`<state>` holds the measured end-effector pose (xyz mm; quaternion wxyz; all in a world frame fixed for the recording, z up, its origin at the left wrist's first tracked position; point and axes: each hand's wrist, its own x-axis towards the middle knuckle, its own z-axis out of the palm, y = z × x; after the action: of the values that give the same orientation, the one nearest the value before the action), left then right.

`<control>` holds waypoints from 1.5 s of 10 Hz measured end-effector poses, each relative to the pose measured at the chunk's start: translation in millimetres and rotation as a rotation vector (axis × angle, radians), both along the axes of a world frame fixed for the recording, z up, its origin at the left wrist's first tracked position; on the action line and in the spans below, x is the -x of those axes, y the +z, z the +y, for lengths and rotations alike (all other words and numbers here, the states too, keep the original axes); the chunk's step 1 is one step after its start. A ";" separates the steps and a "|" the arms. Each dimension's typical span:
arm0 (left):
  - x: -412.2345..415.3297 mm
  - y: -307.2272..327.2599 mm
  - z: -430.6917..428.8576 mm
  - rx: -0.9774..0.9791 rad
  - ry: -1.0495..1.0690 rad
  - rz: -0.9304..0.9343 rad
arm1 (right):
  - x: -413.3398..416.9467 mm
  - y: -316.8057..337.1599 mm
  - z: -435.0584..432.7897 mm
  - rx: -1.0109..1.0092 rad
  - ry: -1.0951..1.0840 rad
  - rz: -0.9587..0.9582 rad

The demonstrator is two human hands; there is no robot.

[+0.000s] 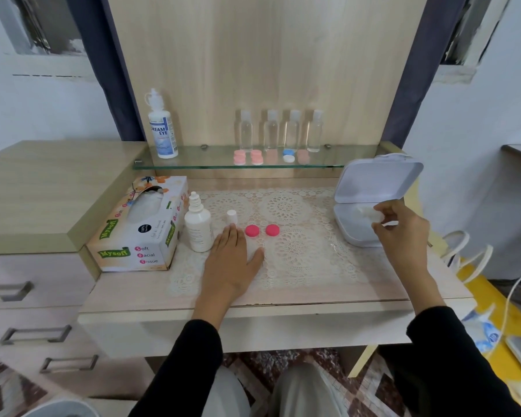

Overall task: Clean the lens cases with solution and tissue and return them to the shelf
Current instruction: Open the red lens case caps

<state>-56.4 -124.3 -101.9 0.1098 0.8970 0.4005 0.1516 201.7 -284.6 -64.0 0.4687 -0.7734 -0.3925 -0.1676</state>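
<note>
Two round pink lens case pieces (252,231) (272,230) lie on the lace mat. My left hand (233,260) rests flat on the mat just in front of them, fingers straight. An uncapped white solution bottle (197,227) stands to its left, its small white cap (232,217) standing beside it. My right hand (402,233) pinches a crumpled white tissue (373,213) over the open white box (358,230). More pink lens cases (248,157) and a blue and white one (288,155) sit on the glass shelf (211,166).
A tissue box (139,236) sits at the left of the desk. A larger solution bottle (162,127) and several clear small bottles (282,130) stand on the shelf. Drawers are at the left; cables and a bag lie at the right.
</note>
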 end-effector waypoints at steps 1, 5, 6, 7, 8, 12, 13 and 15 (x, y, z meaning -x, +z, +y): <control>0.1 -0.4 0.4 0.005 0.000 -0.005 | 1.6 -0.5 1.3 0.002 0.017 -0.079; 0.5 -0.4 0.1 0.004 -0.001 -0.024 | 2.9 -2.0 2.3 0.001 0.037 -0.097; 0.2 -0.5 0.3 0.005 -0.002 -0.022 | 3.1 -2.3 2.7 0.004 0.037 -0.078; 0.7 -0.2 -0.1 0.008 -0.003 -0.029 | 3.1 -2.4 3.5 0.006 0.034 -0.076; 1.2 0.3 -0.8 0.002 0.000 -0.030 | 4.7 -1.8 3.5 0.007 0.032 -0.065; 1.5 1.6 -1.6 0.004 -0.001 -0.026 | 7.5 -0.9 3.6 0.013 -0.002 -0.013; 1.5 1.9 -2.2 0.006 0.000 -0.034 | 8.5 -1.7 3.9 0.021 0.004 -0.014; 1.6 3.1 -2.9 0.012 -0.001 -0.049 | 10.3 -4.0 6.0 -0.015 -0.003 0.030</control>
<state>-58.1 -127.2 -98.8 0.1252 0.8925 0.3980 0.1712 191.3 -278.6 -68.1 0.4801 -0.7729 -0.3829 -0.1597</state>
